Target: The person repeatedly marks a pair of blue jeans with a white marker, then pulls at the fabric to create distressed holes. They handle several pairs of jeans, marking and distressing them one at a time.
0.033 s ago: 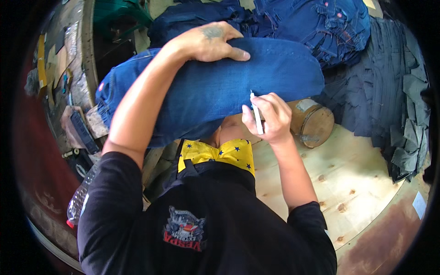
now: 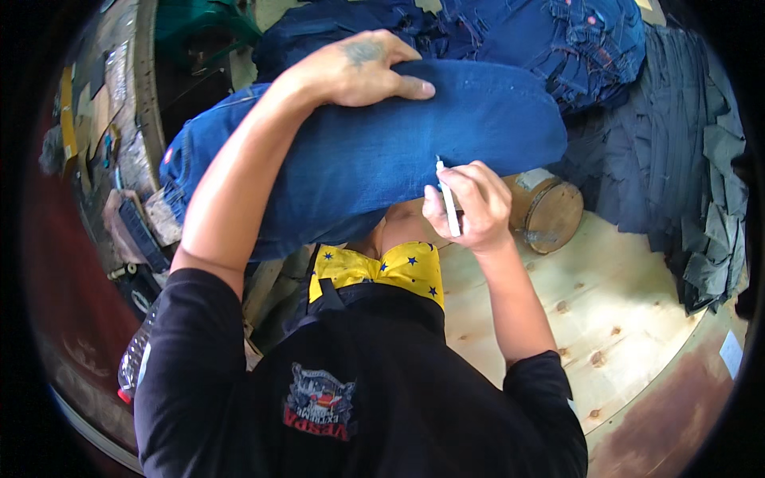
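Observation:
Blue jeans lie across in front of me, one leg stretched smooth into a long shape with a rounded right end. What fills the leg is hidden. At its far edge my left hand grips the denim, thumb on top and fingertips out of sight behind. In my right hand is a slim white pen-shaped tool, pinched between thumb and fingers. Its thin tip meets the denim near the middle of the leg, beside faint pale marks.
Dark blue jeans are heaped beyond the leg, with grey folded garments at right. A round wooden block stands under the leg's right end, over a plywood board. At left are a cluttered bench and a clear plastic bottle.

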Tool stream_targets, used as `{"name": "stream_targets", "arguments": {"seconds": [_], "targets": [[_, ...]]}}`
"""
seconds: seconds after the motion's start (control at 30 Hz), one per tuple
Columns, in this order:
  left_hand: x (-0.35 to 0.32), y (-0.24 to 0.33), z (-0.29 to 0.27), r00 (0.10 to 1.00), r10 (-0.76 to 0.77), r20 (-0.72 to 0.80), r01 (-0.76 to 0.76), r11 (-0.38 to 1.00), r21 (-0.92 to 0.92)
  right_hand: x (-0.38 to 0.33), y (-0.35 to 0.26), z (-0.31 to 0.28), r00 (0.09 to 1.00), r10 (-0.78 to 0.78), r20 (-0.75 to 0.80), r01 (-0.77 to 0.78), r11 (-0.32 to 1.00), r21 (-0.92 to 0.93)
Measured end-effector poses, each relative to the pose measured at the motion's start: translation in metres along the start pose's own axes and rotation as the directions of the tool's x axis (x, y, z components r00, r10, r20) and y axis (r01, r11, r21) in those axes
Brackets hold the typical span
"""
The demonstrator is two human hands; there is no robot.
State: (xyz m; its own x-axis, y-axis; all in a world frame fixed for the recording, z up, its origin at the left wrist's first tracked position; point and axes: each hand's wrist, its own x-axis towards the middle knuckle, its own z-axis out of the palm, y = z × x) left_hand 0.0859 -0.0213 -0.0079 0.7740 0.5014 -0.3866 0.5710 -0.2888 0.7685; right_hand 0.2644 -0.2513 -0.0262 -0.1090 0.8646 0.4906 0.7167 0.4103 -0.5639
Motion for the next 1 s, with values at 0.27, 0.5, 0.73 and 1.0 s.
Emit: {"name": "stream_targets", "arguments": {"seconds": [0.27,0.5,0.73,1.0], "targets": [[0.007,-0.011,0.017,0.892,0.188,-0.412,-0.032,0.933,0.358,0.023,0.003,0.005,0.995,0.002,-0.096,-0.011,0.996,-0.092],[0.024,-0.005,0.007,0.950,-0.009,-0.311,0.045,0.993,0.108,0.086,0.025,0.046,0.995,0.067,-0.071,-0.072,0.994,-0.076],[0.027,0.003,0.008,0.966,-0.074,-0.248,0.099,0.991,0.087,0.074,0.017,0.038,0.993,0.118,-0.027,-0.119,0.992,-0.048],[0.030,-0.003,0.013,0.964,-0.126,-0.234,0.144,0.988,0.058,0.021,-0.012,0.033,0.987,0.131,-0.092,-0.133,0.991,-0.013]]}}
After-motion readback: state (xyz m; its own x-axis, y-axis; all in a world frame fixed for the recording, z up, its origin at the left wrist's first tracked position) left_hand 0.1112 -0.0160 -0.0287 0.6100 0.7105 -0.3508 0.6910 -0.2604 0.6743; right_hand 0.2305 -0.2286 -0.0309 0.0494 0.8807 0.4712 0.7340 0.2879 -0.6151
